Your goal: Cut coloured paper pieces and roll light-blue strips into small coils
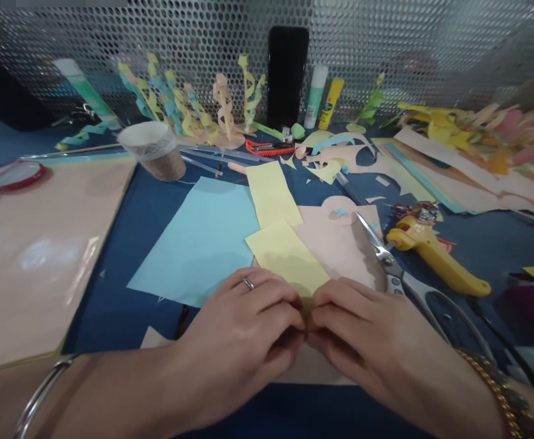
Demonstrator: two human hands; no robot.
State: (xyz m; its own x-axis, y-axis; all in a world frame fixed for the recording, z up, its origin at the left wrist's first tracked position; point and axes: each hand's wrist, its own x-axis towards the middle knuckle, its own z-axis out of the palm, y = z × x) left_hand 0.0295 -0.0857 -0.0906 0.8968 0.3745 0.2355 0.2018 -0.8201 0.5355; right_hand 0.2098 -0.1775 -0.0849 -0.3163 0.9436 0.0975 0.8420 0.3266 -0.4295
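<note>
Both hands meet at the near edge of a strip of yellow paper (289, 253). The curled fingers of my left hand (248, 326) pinch that edge, and my right hand (370, 338) grips it close beside, fingertips almost touching. The held edge itself is hidden behind the fingers. Just beyond lies a second yellow paper piece (273, 195), flat on the table. A light blue sheet (200, 241) spreads out to the left, partly under the yellow pieces. Beneath the strip and to its right is a pale pink sheet (331, 241).
Silver scissors (391, 268) and a yellow glue gun (445, 259) lie right. A paper cup (154, 152), red utility knife (270, 148), glue stick (316, 97) and upright phone (287, 76) stand or lie behind, beside curled paper ornaments (223, 110). A plastic-covered paper pack (47, 256) occupies the left.
</note>
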